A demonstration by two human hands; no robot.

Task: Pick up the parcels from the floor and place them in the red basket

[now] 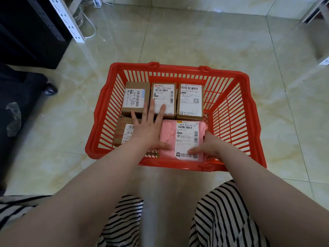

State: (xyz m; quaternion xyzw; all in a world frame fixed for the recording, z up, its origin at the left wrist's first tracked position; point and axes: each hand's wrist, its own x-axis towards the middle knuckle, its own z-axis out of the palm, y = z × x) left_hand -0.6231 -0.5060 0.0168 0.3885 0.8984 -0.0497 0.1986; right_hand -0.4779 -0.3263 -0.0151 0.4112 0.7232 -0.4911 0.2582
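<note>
Parcels, three labelled cardboard boxes and a pink mailer bag, lie in the red basket; left hand spread flat, right hand pinching the bag; no parcel shows on the floor, suggesting near completion.

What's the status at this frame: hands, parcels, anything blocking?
Left hand flat, fingers spread over boxes. Right hand gripping pink parcel's right edge. Five parcels inside red basket. No parcels visible on floor; nothing blocking.

The left hand hides most of a brown box.
</note>
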